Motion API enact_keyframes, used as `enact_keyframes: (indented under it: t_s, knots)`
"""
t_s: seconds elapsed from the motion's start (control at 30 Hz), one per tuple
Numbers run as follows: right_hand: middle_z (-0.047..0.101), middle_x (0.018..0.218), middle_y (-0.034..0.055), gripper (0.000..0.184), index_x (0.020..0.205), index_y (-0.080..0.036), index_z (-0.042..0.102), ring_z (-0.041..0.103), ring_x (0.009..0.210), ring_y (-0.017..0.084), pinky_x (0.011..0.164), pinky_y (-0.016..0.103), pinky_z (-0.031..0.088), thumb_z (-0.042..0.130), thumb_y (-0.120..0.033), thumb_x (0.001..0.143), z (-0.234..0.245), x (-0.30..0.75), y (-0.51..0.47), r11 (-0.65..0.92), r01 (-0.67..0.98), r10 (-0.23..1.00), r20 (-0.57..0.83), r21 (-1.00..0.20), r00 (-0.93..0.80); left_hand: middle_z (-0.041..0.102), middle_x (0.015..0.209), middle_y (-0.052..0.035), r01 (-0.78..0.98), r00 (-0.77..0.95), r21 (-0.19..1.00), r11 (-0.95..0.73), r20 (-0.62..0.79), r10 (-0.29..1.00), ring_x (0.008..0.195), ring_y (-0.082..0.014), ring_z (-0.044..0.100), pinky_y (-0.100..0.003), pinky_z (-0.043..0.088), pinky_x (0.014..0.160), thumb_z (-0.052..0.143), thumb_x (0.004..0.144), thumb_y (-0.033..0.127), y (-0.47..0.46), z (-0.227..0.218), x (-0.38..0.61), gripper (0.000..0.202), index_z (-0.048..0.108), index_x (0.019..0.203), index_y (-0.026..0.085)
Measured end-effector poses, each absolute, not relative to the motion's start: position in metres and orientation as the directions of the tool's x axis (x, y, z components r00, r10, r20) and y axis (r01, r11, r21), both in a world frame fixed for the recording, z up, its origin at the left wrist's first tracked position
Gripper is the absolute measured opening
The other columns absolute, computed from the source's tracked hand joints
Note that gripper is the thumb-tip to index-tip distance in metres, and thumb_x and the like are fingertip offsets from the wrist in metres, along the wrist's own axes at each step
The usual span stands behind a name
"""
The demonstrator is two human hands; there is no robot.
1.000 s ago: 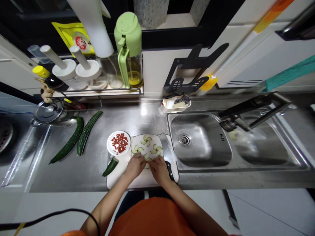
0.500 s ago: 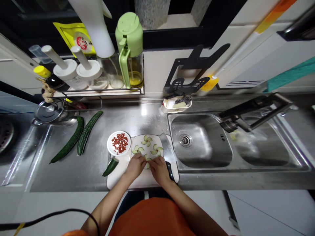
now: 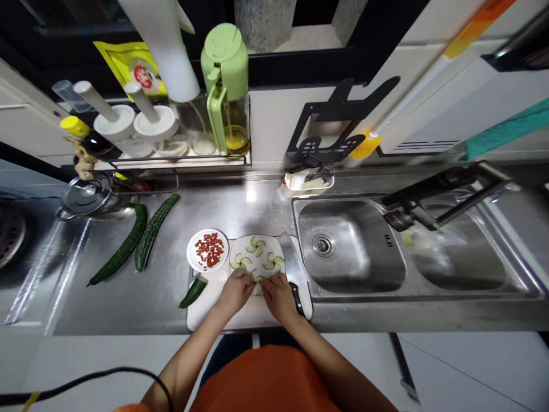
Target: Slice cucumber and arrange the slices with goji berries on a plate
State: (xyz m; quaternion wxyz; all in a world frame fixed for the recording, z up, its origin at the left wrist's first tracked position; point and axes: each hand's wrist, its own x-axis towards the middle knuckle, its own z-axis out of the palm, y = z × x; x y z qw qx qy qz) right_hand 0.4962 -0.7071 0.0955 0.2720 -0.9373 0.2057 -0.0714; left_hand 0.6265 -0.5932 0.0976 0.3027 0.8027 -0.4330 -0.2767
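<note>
Cucumber slices (image 3: 258, 244) lie on the plate in front of you, in curved pinwheel groups. Beneath everything runs the steel counter (image 3: 214, 200), with the double sink (image 3: 377, 257) set into it on your right. Near the counter's front edge, directly before you, is the white cutting board (image 3: 253, 315); the white plate (image 3: 257, 261) rests on its far part. Two whole cucumbers (image 3: 122, 252) lie side by side on the counter, well to your left. The knife (image 3: 294, 263) lies along the board's right side, just beside the plate, blade pointing away from you and black handle close to your right wrist. At the board's far left corner sits a white round dish (image 3: 191, 250).

Your left hand (image 3: 237, 289) and right hand (image 3: 277, 292) meet over the plate's near edge, fingers bent, tips almost together at the nearest group of slices. Whether either one pinches a slice, you cannot tell; the fingers hide it. A cut cucumber piece (image 3: 193, 292) lies across the board's left edge. Smallest are the chopped red bits (image 3: 209, 250) in the dish.
</note>
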Motion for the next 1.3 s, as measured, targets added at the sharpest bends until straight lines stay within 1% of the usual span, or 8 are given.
enact_keyframes:
  t_s: [0.2,0.4,0.57,0.7,0.9,1.1,1.3]
  knots:
    - [0.058,0.08,0.005,0.023,0.095,-0.022,0.067,0.046,0.083,0.02,0.075,0.033,0.038,0.048,-0.013,0.084,0.094,0.495,-0.707,-0.764,-0.352,-0.426,0.014,-0.541,0.905,0.057,0.087,-0.0053,-0.532,0.478,0.717,-0.451,-0.186,-0.859,0.087,-0.0165,0.054,-0.03,0.045,0.079,0.054,0.079,0.017,-0.594,0.1,0.625,0.011,0.064,0.083,0.019]
    - [0.057,0.079,0.0047,0.021,0.091,-0.022,0.067,0.045,0.082,0.02,0.074,0.032,0.037,0.049,-0.013,0.084,0.095,0.497,-0.707,-0.764,-0.351,-0.429,0.021,-0.541,0.903,0.057,0.084,-0.0058,-0.565,0.473,0.688,-0.456,-0.183,-0.862,0.086,-0.0171,0.054,-0.03,0.045,0.078,0.053,0.08,0.018,-0.597,0.098,0.623,0.012,0.065,0.079,0.019]
    - [0.057,0.076,0.004,0.017,0.087,-0.021,0.067,0.044,0.081,0.02,0.074,0.031,0.036,0.052,-0.014,0.083,0.093,0.505,-0.706,-0.756,-0.35,-0.447,0.046,-0.553,0.893,0.058,0.084,-0.0055,-0.547,0.473,0.716,-0.435,-0.165,-0.866,0.087,-0.0172,0.053,-0.031,0.045,0.081,0.052,0.08,0.017,-0.597,0.097,0.626,0.014,0.066,0.08,0.019]
    - [0.057,0.075,0.0034,0.014,0.081,-0.021,0.066,0.044,0.082,0.02,0.077,0.031,0.036,0.053,-0.016,0.083,0.091,0.509,-0.707,-0.752,-0.338,-0.444,0.056,-0.566,0.894,0.058,0.084,-0.0054,-0.559,0.437,0.72,-0.411,-0.166,-0.884,0.086,-0.0169,0.053,-0.03,0.045,0.079,0.051,0.081,0.017,-0.597,0.101,0.629,0.015,0.067,0.081,0.019]
    - [0.056,0.074,0.0033,0.014,0.079,-0.021,0.066,0.044,0.082,0.02,0.075,0.031,0.035,0.053,-0.017,0.083,0.09,0.507,-0.706,-0.76,-0.351,-0.443,0.04,-0.547,0.896,0.057,0.087,-0.0055,-0.605,0.393,0.696,-0.387,-0.161,-0.905,0.087,-0.0167,0.052,-0.029,0.044,0.078,0.051,0.082,0.018,-0.597,0.1,0.628,0.016,0.067,0.083,0.02]
    - [0.056,0.074,0.0033,0.015,0.075,-0.02,0.063,0.044,0.081,0.019,0.074,0.031,0.034,0.051,-0.018,0.084,0.09,0.505,-0.705,-0.76,-0.38,-0.46,0.023,-0.527,0.888,0.055,0.084,-0.0051,-0.635,0.432,0.651,-0.416,-0.146,-0.89,0.086,-0.0163,0.051,-0.029,0.044,0.077,0.049,0.084,0.019,-0.597,0.095,0.625,0.016,0.064,0.08,0.018]
    - [0.056,0.074,0.0033,0.014,0.078,-0.02,0.064,0.043,0.081,0.019,0.073,0.03,0.034,0.052,-0.016,0.083,0.088,0.505,-0.704,-0.761,-0.368,-0.457,0.039,-0.534,0.889,0.054,0.081,-0.0049,-0.661,0.438,0.623,-0.417,-0.131,-0.89,0.084,-0.0167,0.051,-0.029,0.043,0.074,0.049,0.084,0.019,-0.597,0.094,0.624,0.015,0.062,0.077,0.018]
